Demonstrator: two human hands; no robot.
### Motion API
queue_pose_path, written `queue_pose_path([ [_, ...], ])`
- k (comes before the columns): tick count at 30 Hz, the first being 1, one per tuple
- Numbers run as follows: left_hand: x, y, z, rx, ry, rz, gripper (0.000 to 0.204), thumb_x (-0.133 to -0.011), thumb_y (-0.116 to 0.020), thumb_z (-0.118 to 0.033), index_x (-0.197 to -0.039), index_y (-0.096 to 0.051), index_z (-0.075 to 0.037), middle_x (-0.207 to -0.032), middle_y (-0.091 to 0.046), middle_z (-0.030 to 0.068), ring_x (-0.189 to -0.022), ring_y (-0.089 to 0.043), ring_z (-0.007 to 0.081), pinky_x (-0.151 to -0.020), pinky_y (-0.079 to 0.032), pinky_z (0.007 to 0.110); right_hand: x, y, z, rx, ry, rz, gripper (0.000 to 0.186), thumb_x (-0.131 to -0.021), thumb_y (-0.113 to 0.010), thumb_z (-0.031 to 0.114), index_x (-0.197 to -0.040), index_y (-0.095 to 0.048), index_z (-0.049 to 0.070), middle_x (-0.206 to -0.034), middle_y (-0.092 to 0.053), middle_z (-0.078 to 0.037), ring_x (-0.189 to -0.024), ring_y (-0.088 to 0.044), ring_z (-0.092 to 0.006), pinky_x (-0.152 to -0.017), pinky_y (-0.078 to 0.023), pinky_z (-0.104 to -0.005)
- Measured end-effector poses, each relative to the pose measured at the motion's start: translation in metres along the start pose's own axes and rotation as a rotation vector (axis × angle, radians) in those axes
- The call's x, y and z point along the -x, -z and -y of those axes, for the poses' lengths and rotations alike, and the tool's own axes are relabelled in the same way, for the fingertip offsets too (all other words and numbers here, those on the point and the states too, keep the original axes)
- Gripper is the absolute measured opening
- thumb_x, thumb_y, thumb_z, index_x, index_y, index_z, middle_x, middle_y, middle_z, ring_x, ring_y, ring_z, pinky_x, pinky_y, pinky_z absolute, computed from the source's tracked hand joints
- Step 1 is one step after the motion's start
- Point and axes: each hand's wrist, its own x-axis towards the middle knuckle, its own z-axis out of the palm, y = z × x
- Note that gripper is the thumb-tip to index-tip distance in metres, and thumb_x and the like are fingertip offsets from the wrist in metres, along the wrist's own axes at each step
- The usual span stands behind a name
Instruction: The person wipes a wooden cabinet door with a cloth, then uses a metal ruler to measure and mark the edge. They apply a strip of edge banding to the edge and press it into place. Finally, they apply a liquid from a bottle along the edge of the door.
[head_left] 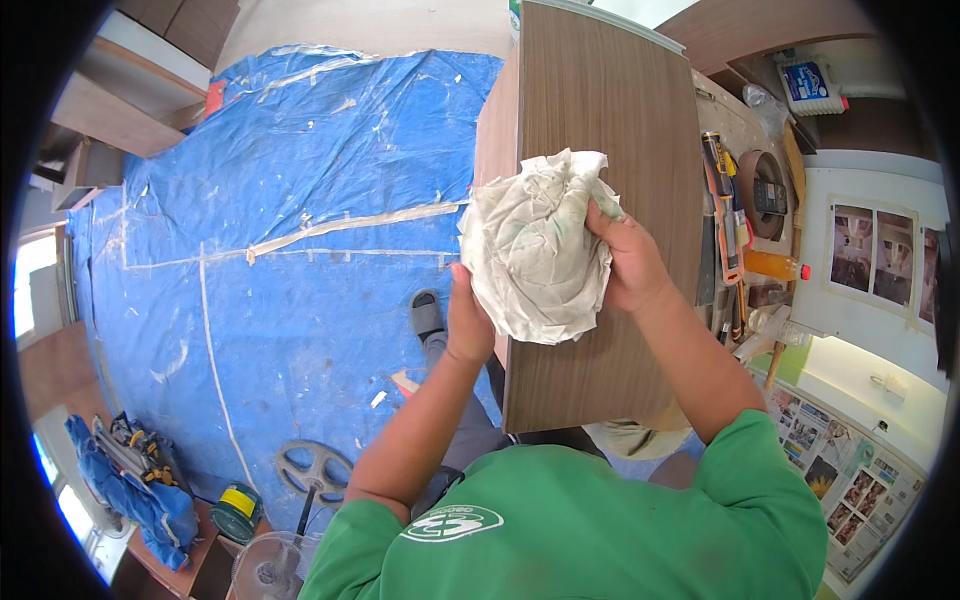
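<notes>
Between both palms I hold a bunched, off-white cloth (535,250), crumpled into a round wad with frayed-looking edges. My left hand (470,312) cups its lower left side, the thumb pointing up and the other fingers hidden beneath it. At the upper right, my right hand (625,255) grips it with the thumb pressed onto the top of the folds. The wad is above a brown wood-grain panel (610,100) with a pale edge; whether it touches the panel I cannot tell.
Blue sheeting (330,170) with tape strips covers the floor to the left. Right of the panel lie tools, a tape roll (762,185) and an orange-filled bottle (775,265). A fan (270,565) and a green tin (237,512) stand at the lower left.
</notes>
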Motion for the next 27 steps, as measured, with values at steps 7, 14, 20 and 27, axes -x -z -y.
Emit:
queue_pose_path([
  [7,-0.009,-0.034,-0.039,-0.186,0.059,0.126,0.074,-0.111,-0.037,-0.055,-0.162,-0.03,-0.003,-0.163,-0.041,0.0162,-0.149,-0.044,0.0315,-0.123,-0.037,0.047,-0.006,0.002,0.002,0.111,0.101,-0.102,0.037,-0.108,-0.06,0.031,-0.134,-0.064,0.004,-0.124,-0.071,-0.006,-0.112,-0.068,-0.0181,-0.101,-0.056,-0.0383],
  [14,-0.025,-0.078,-0.068,-0.45,-0.166,-0.224,0.054,-0.115,-0.041,-0.03,-0.158,-0.037,0.002,-0.154,-0.052,0.0171,-0.14,-0.054,0.0311,-0.115,-0.042,0.04,-0.098,0.114,0.064,1.071,0.771,-0.622,0.041,-0.105,-0.064,0.041,-0.125,-0.072,0.006,-0.124,-0.068,-0.009,-0.111,-0.06,-0.0222,-0.1,-0.05,-0.0405],
  [20,-0.084,-0.026,-0.014,-1.678,-0.375,0.166,0.062,-0.105,-0.06,-0.019,-0.158,-0.037,0.004,-0.163,-0.029,0.037,-0.14,-0.046,0.0511,-0.116,-0.04,0.05,-0.143,0.123,0.062,1.603,1.198,-0.739,0.047,-0.103,-0.063,0.047,-0.125,-0.073,0.006,-0.138,-0.06,-0.019,-0.136,-0.045,-0.0416,-0.114,-0.038,-0.0505],
  [27,-0.132,-0.049,0.0,-1.87,-0.47,0.116,0.075,-0.095,-0.068,-0.013,-0.161,-0.035,-0.002,-0.16,-0.035,0.0368,-0.144,-0.041,0.0526,-0.116,-0.039,0.052,-0.136,0.13,0.062,1.666,1.049,-0.713,0.055,-0.104,-0.056,0.053,-0.129,-0.071,0.007,-0.147,-0.056,-0.02,-0.144,-0.039,-0.0454,-0.119,-0.035,-0.0532],
])
